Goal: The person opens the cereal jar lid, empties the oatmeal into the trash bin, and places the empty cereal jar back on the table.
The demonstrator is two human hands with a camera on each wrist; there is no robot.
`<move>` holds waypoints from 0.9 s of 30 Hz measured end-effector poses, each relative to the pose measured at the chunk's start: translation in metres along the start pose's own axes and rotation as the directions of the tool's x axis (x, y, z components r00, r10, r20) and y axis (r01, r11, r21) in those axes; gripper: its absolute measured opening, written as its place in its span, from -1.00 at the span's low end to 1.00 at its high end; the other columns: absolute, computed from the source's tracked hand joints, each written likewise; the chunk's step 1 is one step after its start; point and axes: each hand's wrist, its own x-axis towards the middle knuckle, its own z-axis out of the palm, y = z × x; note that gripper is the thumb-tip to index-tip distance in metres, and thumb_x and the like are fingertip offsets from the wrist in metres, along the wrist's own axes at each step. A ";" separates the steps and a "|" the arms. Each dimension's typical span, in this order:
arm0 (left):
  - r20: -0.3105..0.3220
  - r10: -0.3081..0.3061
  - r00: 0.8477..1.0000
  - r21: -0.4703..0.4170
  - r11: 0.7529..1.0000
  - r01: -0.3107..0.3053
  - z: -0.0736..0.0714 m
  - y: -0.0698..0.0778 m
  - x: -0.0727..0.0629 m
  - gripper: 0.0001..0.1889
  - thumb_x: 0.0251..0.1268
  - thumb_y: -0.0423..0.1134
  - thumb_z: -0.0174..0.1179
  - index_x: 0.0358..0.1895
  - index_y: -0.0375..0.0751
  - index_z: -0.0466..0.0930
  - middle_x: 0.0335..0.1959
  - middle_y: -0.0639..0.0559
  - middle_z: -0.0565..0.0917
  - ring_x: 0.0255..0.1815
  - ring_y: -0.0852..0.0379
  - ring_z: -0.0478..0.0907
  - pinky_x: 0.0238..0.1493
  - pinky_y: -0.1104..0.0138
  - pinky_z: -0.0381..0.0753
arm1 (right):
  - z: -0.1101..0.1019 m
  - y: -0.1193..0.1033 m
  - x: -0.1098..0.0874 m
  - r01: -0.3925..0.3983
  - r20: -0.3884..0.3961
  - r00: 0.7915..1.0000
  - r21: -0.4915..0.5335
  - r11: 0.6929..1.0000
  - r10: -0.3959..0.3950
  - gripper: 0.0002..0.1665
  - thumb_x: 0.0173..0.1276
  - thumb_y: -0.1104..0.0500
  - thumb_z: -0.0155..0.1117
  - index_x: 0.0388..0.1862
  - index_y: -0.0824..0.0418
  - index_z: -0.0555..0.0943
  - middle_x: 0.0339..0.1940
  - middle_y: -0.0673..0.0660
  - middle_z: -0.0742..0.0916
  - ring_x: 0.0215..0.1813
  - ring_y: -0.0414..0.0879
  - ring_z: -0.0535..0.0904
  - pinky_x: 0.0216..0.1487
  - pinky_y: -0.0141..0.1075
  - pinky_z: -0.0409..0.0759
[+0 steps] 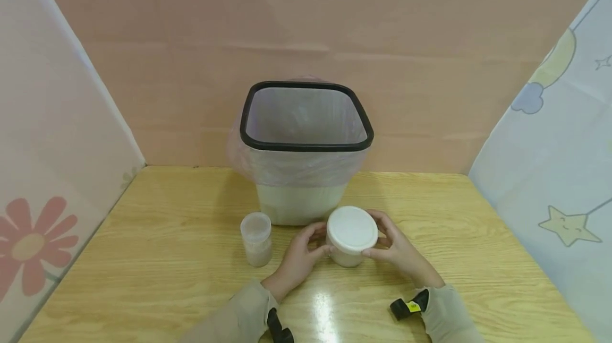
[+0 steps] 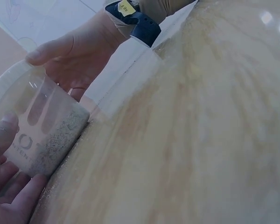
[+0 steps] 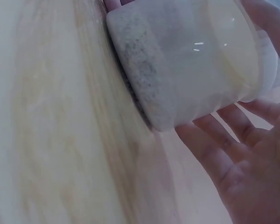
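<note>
A clear plastic tub (image 2: 51,126) with a round white lid (image 1: 353,229) stands upright on the table, its base at the tabletop. Grey, speckled, grainy material (image 3: 142,60) fills its bottom part. From the left, my left hand (image 1: 301,253) holds the tub, fingers around its side and thumb at the front. My right hand (image 1: 398,245) grips the opposite side, thumb up near the lid's edge and fingers spread round the wall. Left of my left hand stands a smaller translucent cup (image 1: 256,239), with pale contents low inside.
Behind the tub stands a white bin (image 1: 301,202) with a black rim (image 1: 306,147) and a thin pinkish liner (image 1: 306,168) folded over it. The wooden table (image 1: 158,258) meets a plain backdrop (image 1: 306,14) behind and printed sheets on both sides.
</note>
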 end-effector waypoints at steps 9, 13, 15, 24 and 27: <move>0.014 -0.007 1.000 -0.055 0.998 0.008 0.001 0.003 0.000 -0.44 0.32 -0.24 0.37 0.34 -0.30 0.47 0.25 -0.20 0.57 0.29 -0.16 0.50 0.29 0.06 0.57 | -0.005 -0.001 -0.003 -0.009 0.037 0.999 -0.004 1.000 0.009 -0.04 0.24 0.41 0.47 0.54 0.29 0.20 0.44 0.26 0.41 0.35 -0.30 0.42 0.21 -0.31 0.60; 0.015 -0.012 1.000 -0.049 0.999 0.013 -0.001 0.003 -0.001 -0.43 0.31 -0.22 0.38 0.35 -0.30 0.46 0.26 -0.20 0.56 0.30 -0.17 0.49 0.29 0.04 0.57 | -0.004 0.001 0.000 0.035 0.043 0.998 -0.007 0.999 -0.035 0.04 0.15 0.42 0.52 0.51 0.41 0.15 0.41 0.37 0.39 0.33 -0.30 0.41 0.15 -0.29 0.64; 0.013 -0.012 1.000 -0.040 0.999 0.012 -0.002 0.003 -0.002 -0.42 0.31 -0.22 0.38 0.34 -0.30 0.46 0.26 -0.20 0.56 0.30 -0.18 0.49 0.29 0.03 0.56 | -0.003 0.003 0.002 0.071 0.043 0.997 -0.005 0.997 -0.071 0.07 0.08 0.43 0.55 0.48 0.47 0.12 0.38 0.34 0.41 0.31 -0.29 0.42 0.10 -0.29 0.66; 0.038 -0.001 0.999 -0.029 1.000 0.002 -0.003 0.000 -0.001 -0.43 0.34 -0.20 0.36 0.35 -0.31 0.45 0.26 -0.19 0.56 0.30 -0.16 0.49 0.31 0.04 0.55 | -0.003 0.004 0.001 0.052 0.030 0.998 -0.016 0.999 -0.051 0.03 0.11 0.44 0.53 0.49 0.42 0.17 0.36 0.16 0.46 0.31 -0.25 0.43 0.06 -0.22 0.67; 0.044 -0.003 0.999 -0.029 1.000 0.004 -0.004 0.000 0.000 -0.43 0.34 -0.21 0.36 0.36 -0.32 0.45 0.27 -0.20 0.56 0.31 -0.17 0.49 0.31 0.04 0.55 | -0.005 0.003 0.000 0.033 0.043 0.999 0.003 0.999 -0.033 0.00 0.17 0.44 0.49 0.53 0.37 0.19 0.41 0.18 0.45 0.35 -0.26 0.40 0.10 -0.21 0.66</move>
